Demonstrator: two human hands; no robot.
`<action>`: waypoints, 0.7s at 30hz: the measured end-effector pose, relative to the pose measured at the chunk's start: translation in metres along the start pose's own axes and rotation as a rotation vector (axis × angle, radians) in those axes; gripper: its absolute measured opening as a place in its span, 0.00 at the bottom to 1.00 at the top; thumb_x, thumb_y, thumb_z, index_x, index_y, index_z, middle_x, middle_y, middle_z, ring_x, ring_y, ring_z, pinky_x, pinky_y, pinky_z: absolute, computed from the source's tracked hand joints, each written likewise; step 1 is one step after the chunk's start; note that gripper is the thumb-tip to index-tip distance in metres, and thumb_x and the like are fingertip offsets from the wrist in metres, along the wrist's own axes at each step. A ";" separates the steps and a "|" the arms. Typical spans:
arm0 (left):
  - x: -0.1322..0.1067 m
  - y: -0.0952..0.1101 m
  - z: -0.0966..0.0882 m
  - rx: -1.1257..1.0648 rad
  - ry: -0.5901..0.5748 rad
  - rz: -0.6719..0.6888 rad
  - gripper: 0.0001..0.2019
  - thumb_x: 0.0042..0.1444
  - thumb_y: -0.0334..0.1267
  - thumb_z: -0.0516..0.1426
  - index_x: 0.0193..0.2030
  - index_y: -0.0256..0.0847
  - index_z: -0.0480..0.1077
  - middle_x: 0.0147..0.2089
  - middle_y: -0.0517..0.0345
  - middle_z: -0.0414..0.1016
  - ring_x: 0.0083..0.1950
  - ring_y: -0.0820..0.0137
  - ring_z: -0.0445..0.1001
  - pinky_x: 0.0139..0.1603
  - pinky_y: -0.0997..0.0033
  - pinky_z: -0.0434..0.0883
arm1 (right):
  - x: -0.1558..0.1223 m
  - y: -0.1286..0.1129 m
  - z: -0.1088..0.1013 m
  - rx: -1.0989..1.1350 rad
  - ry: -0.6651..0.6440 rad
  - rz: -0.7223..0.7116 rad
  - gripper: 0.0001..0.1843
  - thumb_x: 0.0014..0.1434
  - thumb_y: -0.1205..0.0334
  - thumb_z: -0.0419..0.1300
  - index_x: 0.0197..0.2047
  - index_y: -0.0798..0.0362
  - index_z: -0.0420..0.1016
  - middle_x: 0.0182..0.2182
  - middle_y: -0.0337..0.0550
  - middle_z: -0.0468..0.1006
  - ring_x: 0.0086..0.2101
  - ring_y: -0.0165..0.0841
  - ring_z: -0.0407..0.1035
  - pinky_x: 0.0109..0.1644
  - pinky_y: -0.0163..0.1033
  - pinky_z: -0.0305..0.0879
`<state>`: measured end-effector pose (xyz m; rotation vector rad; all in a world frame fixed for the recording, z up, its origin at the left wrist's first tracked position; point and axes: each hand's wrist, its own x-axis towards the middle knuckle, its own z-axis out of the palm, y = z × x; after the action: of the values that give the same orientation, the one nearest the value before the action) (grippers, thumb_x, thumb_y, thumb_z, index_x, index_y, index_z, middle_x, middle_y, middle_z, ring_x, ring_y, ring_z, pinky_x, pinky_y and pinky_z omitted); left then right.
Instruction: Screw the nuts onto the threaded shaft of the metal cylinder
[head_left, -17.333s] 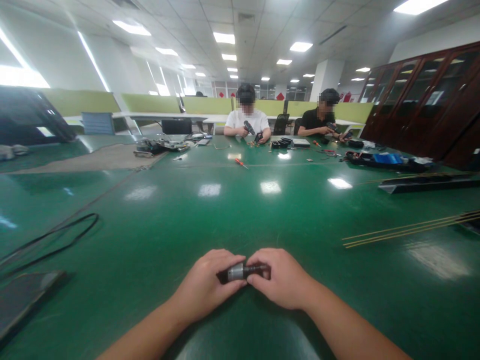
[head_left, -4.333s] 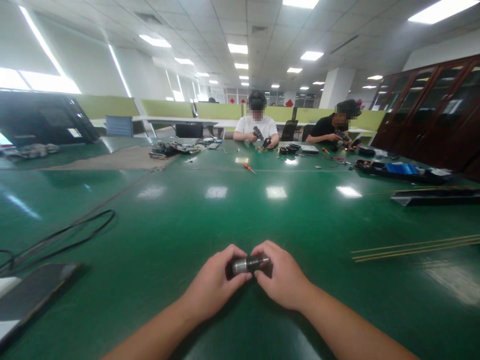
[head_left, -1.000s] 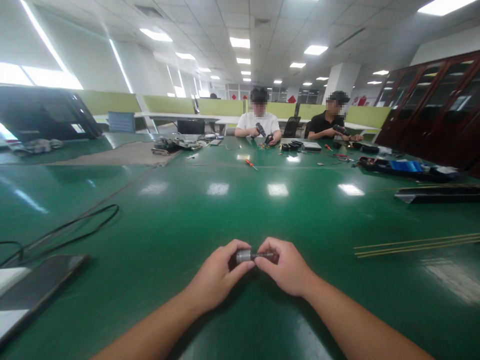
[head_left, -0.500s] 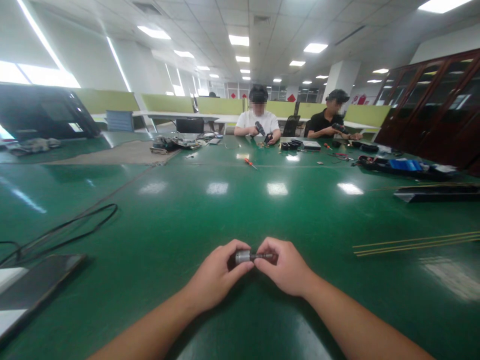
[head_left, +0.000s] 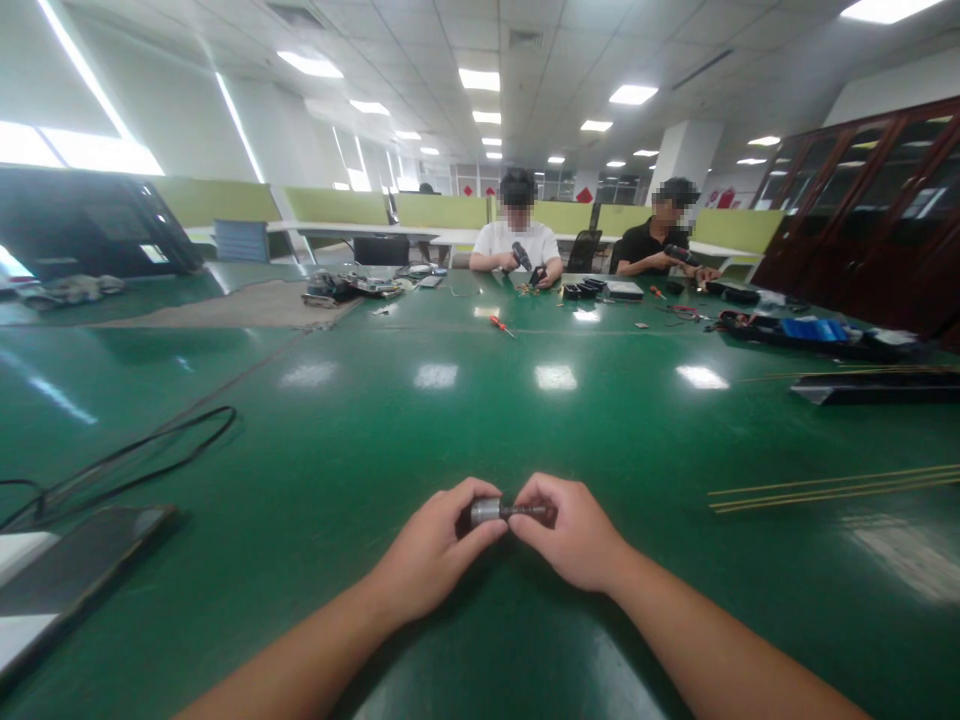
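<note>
Close in front of me, low in the view, my left hand [head_left: 431, 548] curls its thumb and fingers around a short silver metal cylinder [head_left: 486, 511]. From the cylinder's right end runs a thin, dark, ridged shaft [head_left: 527, 509], held about level. My right hand [head_left: 576, 532] pinches along this shaft between thumb and fingers, hiding part of its far end. The two hands nearly meet at the joint of cylinder and shaft. Whether cylinder and shaft are one piece, I cannot tell. Both hands are just over the green tabletop [head_left: 480, 430].
Thin yellow rods [head_left: 832, 485] lie to the right, before a dark metal channel [head_left: 874, 388]. Black cable [head_left: 180, 440] and a dark panel [head_left: 97, 550] are at left. Farther off lies an orange screwdriver [head_left: 501, 326]. Two people [head_left: 516, 240] sit across, each with a power drill.
My hands keep almost the same place and grip. The shaft looks slightly turned between my right fingers. The view has shifted very little.
</note>
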<state>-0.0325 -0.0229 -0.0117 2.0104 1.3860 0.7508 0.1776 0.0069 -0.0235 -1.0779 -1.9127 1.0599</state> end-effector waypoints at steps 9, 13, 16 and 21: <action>0.000 -0.001 0.000 -0.002 0.001 0.003 0.12 0.65 0.47 0.56 0.50 0.45 0.71 0.44 0.57 0.77 0.45 0.62 0.73 0.46 0.66 0.67 | 0.001 0.002 0.001 0.009 -0.006 0.002 0.05 0.58 0.61 0.63 0.33 0.53 0.74 0.25 0.35 0.74 0.26 0.29 0.66 0.31 0.33 0.60; 0.000 0.001 0.000 0.001 0.002 0.004 0.11 0.65 0.46 0.56 0.49 0.46 0.72 0.44 0.58 0.77 0.44 0.63 0.73 0.46 0.67 0.67 | 0.000 0.001 0.001 0.018 -0.007 0.013 0.04 0.57 0.62 0.63 0.32 0.53 0.74 0.25 0.35 0.73 0.26 0.29 0.66 0.30 0.32 0.59; 0.000 0.001 0.000 0.001 0.002 0.006 0.11 0.65 0.47 0.56 0.49 0.46 0.72 0.44 0.57 0.77 0.45 0.62 0.73 0.46 0.66 0.67 | -0.001 0.001 0.001 0.024 -0.006 0.016 0.03 0.56 0.63 0.63 0.32 0.53 0.73 0.24 0.34 0.73 0.26 0.29 0.66 0.31 0.33 0.60; -0.001 0.000 0.000 0.000 0.002 0.004 0.12 0.65 0.47 0.56 0.49 0.45 0.72 0.44 0.57 0.77 0.45 0.62 0.73 0.47 0.66 0.68 | 0.000 0.000 0.000 0.007 -0.003 0.005 0.03 0.56 0.63 0.63 0.32 0.52 0.73 0.24 0.34 0.73 0.26 0.29 0.66 0.31 0.33 0.60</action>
<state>-0.0327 -0.0236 -0.0114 2.0132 1.3835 0.7553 0.1775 0.0070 -0.0237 -1.0788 -1.9085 1.0708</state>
